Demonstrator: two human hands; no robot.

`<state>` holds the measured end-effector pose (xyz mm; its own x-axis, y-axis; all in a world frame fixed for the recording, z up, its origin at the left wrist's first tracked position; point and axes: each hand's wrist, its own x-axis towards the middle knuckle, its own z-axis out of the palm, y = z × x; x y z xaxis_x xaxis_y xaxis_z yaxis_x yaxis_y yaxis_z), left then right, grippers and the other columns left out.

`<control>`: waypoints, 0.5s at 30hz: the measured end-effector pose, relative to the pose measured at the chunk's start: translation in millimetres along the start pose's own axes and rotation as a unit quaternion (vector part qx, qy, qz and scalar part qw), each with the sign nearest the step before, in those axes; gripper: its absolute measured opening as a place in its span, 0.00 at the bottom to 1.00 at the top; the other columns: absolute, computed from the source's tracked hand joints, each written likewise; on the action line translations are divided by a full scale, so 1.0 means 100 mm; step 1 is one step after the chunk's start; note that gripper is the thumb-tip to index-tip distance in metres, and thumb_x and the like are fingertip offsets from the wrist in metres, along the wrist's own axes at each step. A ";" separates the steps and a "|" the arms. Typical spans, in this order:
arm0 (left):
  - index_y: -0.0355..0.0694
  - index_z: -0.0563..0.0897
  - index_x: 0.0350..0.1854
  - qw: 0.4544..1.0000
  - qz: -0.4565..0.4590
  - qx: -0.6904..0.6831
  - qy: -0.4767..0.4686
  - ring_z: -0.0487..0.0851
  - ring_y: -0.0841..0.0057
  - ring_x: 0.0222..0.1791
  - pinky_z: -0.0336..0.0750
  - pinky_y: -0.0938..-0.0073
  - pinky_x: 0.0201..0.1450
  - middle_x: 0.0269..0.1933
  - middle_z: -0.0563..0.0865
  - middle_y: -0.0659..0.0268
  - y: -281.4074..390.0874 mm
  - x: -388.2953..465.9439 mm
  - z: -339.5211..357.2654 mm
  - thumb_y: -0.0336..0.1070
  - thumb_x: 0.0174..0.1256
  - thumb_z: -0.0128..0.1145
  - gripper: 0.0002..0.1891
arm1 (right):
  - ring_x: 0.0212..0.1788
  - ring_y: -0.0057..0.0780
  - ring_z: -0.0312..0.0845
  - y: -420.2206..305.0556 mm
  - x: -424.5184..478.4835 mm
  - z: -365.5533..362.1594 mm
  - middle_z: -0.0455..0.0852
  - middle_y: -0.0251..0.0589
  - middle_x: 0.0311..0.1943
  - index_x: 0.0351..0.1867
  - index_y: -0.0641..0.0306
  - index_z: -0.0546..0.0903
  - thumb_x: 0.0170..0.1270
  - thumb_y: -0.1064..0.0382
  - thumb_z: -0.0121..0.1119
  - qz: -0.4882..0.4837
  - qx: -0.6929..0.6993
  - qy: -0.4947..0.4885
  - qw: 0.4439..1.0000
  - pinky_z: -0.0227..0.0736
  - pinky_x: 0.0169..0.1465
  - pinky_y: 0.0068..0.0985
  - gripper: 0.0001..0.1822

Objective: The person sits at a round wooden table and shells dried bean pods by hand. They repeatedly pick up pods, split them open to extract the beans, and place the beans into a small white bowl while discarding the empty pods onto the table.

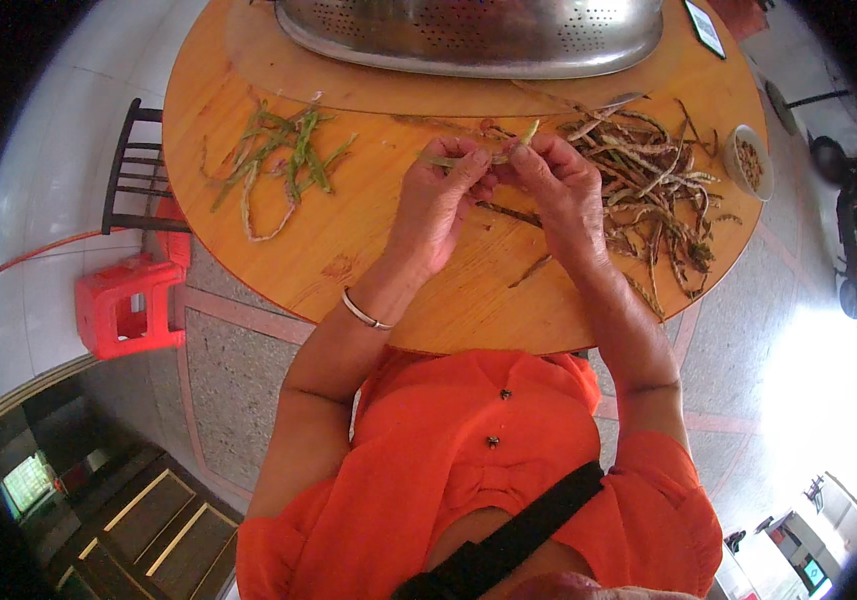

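Observation:
A green bean pod (441,160) is pinched between my two hands above the wooden table (398,300). My left hand (436,191) grips its left part with thumb and fingers. Its pale tip (530,132) sticks up by the thumb of my right hand (567,184), which holds the other part; the fingers hide the middle. To the left lies a small heap of green pods and strips (301,150). Close to my right hand spreads a larger heap of brown, dry-looking pods (657,165). A single dark pod (511,213) lies below my hands.
A perforated metal colander (466,37) stands at the table's far side. A small white bowl (764,184) of beans (749,161) and a phone (706,30) sit near the right edge. Red plastic stools (109,307) and a dark chair (117,165) stand to the left.

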<state>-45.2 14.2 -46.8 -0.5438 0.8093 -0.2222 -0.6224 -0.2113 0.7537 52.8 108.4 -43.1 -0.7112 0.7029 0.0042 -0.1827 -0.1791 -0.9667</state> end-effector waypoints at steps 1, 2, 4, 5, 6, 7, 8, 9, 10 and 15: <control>0.36 0.72 0.37 1.000 -0.003 -0.008 -0.008 0.77 0.80 0.32 0.72 0.80 0.35 0.33 0.78 0.65 0.01 0.01 -0.03 0.31 0.60 0.55 0.07 | 0.32 0.19 0.77 0.00 0.01 -0.01 0.82 0.34 0.30 0.34 0.68 0.76 0.62 0.64 0.54 0.017 0.026 0.005 1.000 0.73 0.40 0.19 0.07; 0.36 0.72 0.38 1.000 -0.007 -0.015 -0.017 0.77 0.80 0.33 0.72 0.80 0.35 0.34 0.79 0.65 0.01 0.01 -0.05 0.30 0.59 0.56 0.08 | 0.32 0.19 0.77 0.00 0.02 -0.02 0.82 0.34 0.30 0.34 0.68 0.76 0.62 0.64 0.54 0.034 0.052 0.010 0.998 0.74 0.40 0.19 0.08; 0.35 0.72 0.38 1.000 -0.008 -0.007 -0.025 0.79 0.78 0.34 0.73 0.80 0.36 0.36 0.79 0.64 0.06 -0.01 -0.01 0.30 0.59 0.55 0.08 | 0.33 0.22 0.78 -0.02 0.04 -0.04 0.81 0.36 0.31 0.35 0.67 0.76 0.62 0.64 0.53 0.059 0.110 0.007 0.992 0.75 0.41 0.21 0.08; 0.35 0.72 0.39 1.000 -0.009 -0.003 -0.030 0.79 0.78 0.35 0.74 0.80 0.37 0.36 0.79 0.63 0.08 -0.01 0.00 0.29 0.59 0.55 0.08 | 0.33 0.25 0.79 -0.06 0.04 -0.05 0.80 0.37 0.31 0.36 0.67 0.76 0.63 0.64 0.53 0.068 0.142 -0.002 0.988 0.76 0.42 0.23 0.08; 0.35 0.72 0.39 0.999 -0.008 0.000 -0.032 0.80 0.77 0.36 0.74 0.81 0.37 0.37 0.80 0.63 0.08 -0.02 0.01 0.29 0.59 0.55 0.08 | 0.34 0.27 0.80 -0.08 0.04 -0.06 0.80 0.38 0.32 0.36 0.66 0.76 0.63 0.63 0.52 0.076 0.175 -0.010 0.982 0.77 0.43 0.25 0.08; 0.35 0.72 0.39 0.999 -0.007 0.003 -0.035 0.80 0.77 0.37 0.74 0.81 0.37 0.37 0.80 0.63 0.09 -0.02 0.02 0.29 0.59 0.55 0.08 | 0.33 0.24 0.79 -0.08 0.05 -0.06 0.80 0.37 0.31 0.35 0.66 0.76 0.63 0.63 0.52 0.073 0.167 -0.009 0.983 0.75 0.42 0.23 0.08; 0.35 0.72 0.40 0.999 -0.007 0.005 -0.037 0.80 0.76 0.38 0.74 0.81 0.38 0.38 0.80 0.62 0.09 -0.02 0.02 0.28 0.59 0.55 0.09 | 0.33 0.22 0.78 -0.08 0.05 -0.05 0.81 0.36 0.31 0.34 0.66 0.76 0.62 0.63 0.53 0.071 0.159 -0.009 0.985 0.74 0.42 0.21 0.07; 0.35 0.72 0.39 0.999 -0.004 0.003 -0.032 0.80 0.77 0.37 0.74 0.81 0.37 0.37 0.80 0.63 0.09 -0.02 0.03 0.29 0.59 0.56 0.09 | 0.32 0.19 0.77 -0.07 0.05 -0.04 0.81 0.35 0.30 0.32 0.66 0.76 0.62 0.63 0.53 0.069 0.150 -0.008 0.986 0.73 0.41 0.18 0.07; 0.35 0.72 0.39 1.000 -0.002 0.000 -0.027 0.80 0.78 0.36 0.74 0.81 0.36 0.37 0.80 0.63 0.09 -0.03 0.04 0.29 0.58 0.57 0.09 | 0.33 0.19 0.77 -0.06 0.05 -0.05 0.81 0.35 0.30 0.32 0.66 0.76 0.62 0.63 0.53 0.065 0.121 -0.012 0.990 0.73 0.41 0.18 0.08; 0.37 0.72 0.37 0.998 0.003 0.069 -0.011 0.77 0.82 0.31 0.71 0.82 0.33 0.34 0.79 0.67 0.02 0.01 -0.03 0.33 0.55 0.61 0.12 | 0.33 0.17 0.76 0.00 0.02 -0.05 0.81 0.33 0.30 0.34 0.68 0.77 0.62 0.63 0.53 0.027 -0.032 -0.019 0.999 0.72 0.41 0.18 0.09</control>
<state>-48.5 13.1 -47.4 -0.5333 0.8209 -0.2044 -0.5345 -0.1397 0.8335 55.1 113.0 -44.9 -0.7447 0.6662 -0.0391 -0.1009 -0.1703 -0.9802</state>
